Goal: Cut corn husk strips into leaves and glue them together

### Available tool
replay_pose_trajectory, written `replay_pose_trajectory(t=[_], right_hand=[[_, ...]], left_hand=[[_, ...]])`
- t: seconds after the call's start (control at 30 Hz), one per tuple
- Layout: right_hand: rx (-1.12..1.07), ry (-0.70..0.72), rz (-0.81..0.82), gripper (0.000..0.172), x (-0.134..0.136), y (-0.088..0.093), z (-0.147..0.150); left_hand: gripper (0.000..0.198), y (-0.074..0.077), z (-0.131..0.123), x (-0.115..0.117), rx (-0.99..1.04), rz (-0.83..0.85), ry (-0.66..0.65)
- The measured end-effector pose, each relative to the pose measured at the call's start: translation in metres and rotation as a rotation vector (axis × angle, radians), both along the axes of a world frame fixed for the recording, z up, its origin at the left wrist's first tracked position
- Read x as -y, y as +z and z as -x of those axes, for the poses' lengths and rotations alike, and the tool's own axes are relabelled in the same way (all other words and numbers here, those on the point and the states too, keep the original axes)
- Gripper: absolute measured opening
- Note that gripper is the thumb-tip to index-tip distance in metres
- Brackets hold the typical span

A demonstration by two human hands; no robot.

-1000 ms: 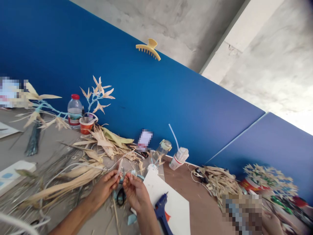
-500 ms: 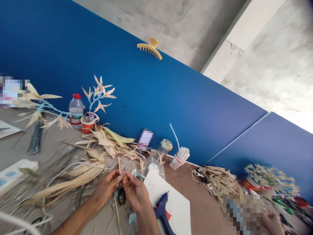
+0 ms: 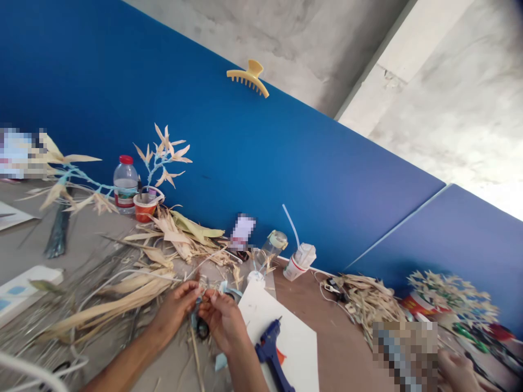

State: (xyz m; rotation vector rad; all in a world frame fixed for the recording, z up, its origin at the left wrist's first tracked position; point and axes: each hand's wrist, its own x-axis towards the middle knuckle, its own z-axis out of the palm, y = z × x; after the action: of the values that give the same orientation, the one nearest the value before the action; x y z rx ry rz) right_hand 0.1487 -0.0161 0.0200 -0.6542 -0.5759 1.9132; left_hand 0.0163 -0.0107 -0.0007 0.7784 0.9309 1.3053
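Observation:
My left hand [image 3: 176, 311] is closed in a pinch over the cluttered table, close to my right hand [image 3: 223, 318], which is pinched too. Between the fingertips shows a small pale piece of corn husk [image 3: 203, 284], mostly hidden by the fingers. Below them are scissors [image 3: 202, 329] with dark handles, partly covered by my right hand. Bits of light-blue paper [image 3: 221, 362] lie around the hands. Long dried corn husks [image 3: 118, 299] spread out left of my left hand. To the right, a blue glue gun [image 3: 269, 348] rests on a white board [image 3: 300, 343].
Along the blue partition [image 3: 245, 152] stand a red-capped bottle [image 3: 125, 185], an orange cup [image 3: 145, 208] with a husk-flower branch [image 3: 157, 160], a clear jar [image 3: 274, 245] and a paper cup [image 3: 295, 268]. A white power strip [image 3: 28, 291] lies left. Another person's hand [image 3: 457, 370] shows at lower right.
My fingertips have shifted slightly, and the thin pale strip that stood up above my left fingers no longer sticks up. The glue gun and the things on the table stay where they were.

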Motion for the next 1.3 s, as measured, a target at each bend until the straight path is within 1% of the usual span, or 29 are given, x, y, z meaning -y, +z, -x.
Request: replay_pose_trajectory(t=[0.13,0.23,0.37,0.47,0.6,0.67,0.77,0.87,0.97,1.03,1.1,1.2,1.27,1.3], right_hand=[[0.03,-0.056,-0.024,0.017,-0.002,-0.003,0.0],[0.078,-0.094,-0.031,0.02,-0.005,-0.006,-0.002],[0.126,-0.128,-0.045,0.023,-0.005,-0.004,-0.004],[0.134,-0.131,-0.063,0.026,-0.005,-0.002,-0.006],[0.169,-0.118,-0.083,0.026,-0.006,-0.001,-0.008],[0.191,-0.132,-0.082,0.025,-0.006,-0.002,-0.009],[0.241,-0.17,-0.076,0.026,-0.008,-0.005,-0.009],[0.279,-0.181,-0.074,0.024,-0.008,-0.009,-0.006],[0.253,-0.139,-0.054,0.023,-0.007,-0.01,-0.002],[0.234,-0.109,-0.044,0.025,-0.006,-0.01,0.0],[0.254,-0.098,-0.046,0.025,-0.005,-0.011,0.002],[0.369,-0.112,-0.089,0.021,-0.005,-0.013,0.002],[0.461,-0.117,-0.134,0.019,-0.005,-0.013,0.002],[0.499,-0.112,-0.154,0.018,-0.004,-0.012,0.001]], left_hand=[[0.036,-0.006,0.001,-0.002,-0.089,-0.017,-0.011],[0.037,-0.014,0.001,-0.006,-0.203,0.002,-0.021],[0.03,-0.02,0.001,-0.008,-0.363,-0.086,-0.034],[0.031,-0.018,0.001,-0.007,-0.434,-0.107,-0.086],[0.039,-0.014,0.001,-0.006,-0.47,-0.087,-0.168],[0.041,-0.013,0.002,-0.005,-0.501,-0.093,-0.17],[0.041,-0.011,0.004,-0.003,-0.519,-0.096,-0.113],[0.043,-0.006,0.005,0.0,-0.431,-0.071,-0.068],[0.044,-0.004,0.004,0.0,-0.294,-0.049,-0.065],[0.043,-0.004,0.004,-0.001,-0.259,-0.034,-0.072],[0.04,-0.005,0.003,-0.002,-0.319,-0.044,-0.06],[0.033,-0.006,0.002,-0.002,-0.489,-0.122,-0.029],[0.029,-0.006,0.0,-0.001,-0.545,-0.158,-0.061],[0.028,-0.006,0.0,-0.001,-0.538,-0.159,-0.088]])
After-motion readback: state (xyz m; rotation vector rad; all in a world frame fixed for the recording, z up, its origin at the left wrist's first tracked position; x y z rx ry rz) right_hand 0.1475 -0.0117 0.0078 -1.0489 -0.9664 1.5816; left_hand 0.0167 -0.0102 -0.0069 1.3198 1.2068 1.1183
